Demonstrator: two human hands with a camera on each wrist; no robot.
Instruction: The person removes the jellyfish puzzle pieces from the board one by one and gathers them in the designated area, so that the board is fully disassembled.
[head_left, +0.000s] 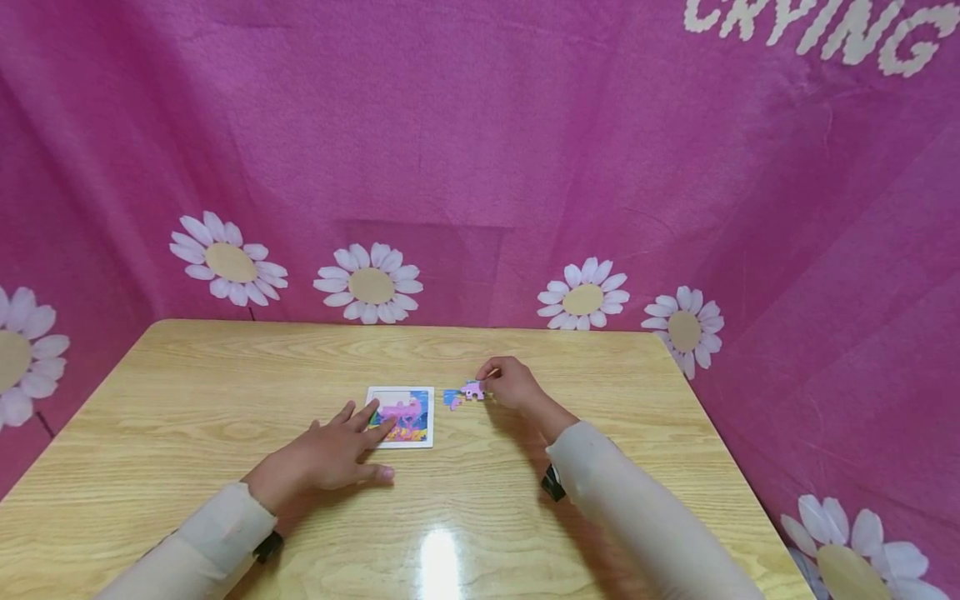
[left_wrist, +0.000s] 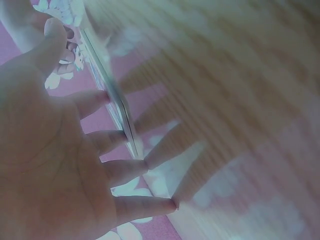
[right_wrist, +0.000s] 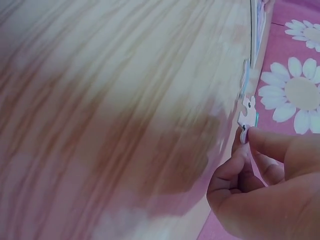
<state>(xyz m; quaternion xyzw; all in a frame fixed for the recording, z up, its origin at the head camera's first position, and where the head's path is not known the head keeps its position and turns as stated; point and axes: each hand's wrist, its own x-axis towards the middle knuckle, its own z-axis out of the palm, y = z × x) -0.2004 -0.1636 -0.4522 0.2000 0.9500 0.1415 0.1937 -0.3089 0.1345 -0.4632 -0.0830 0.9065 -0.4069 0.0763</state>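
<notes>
A small jigsaw puzzle (head_left: 408, 423) in a white frame lies on the table, its picture pink, blue and yellow, with a pale bare patch at the upper left. My left hand (head_left: 330, 454) is spread flat, with fingertips resting on the frame's left part and the thumb on the table. Right of the frame, my right hand (head_left: 513, 385) pinches a pink puzzle piece (right_wrist: 247, 116) between thumb and fingers. Beside it lie loose blue and pink pieces (head_left: 451, 398), partly overlapping in view, so their number is hard to tell.
The wooden table (head_left: 300, 354) reaches back to a pink cloth (head_left: 450, 150) printed with white daisies, which also hangs along both sides. A bright reflection shows near the table's front. Dark bands sit under both sleeves at the wrists.
</notes>
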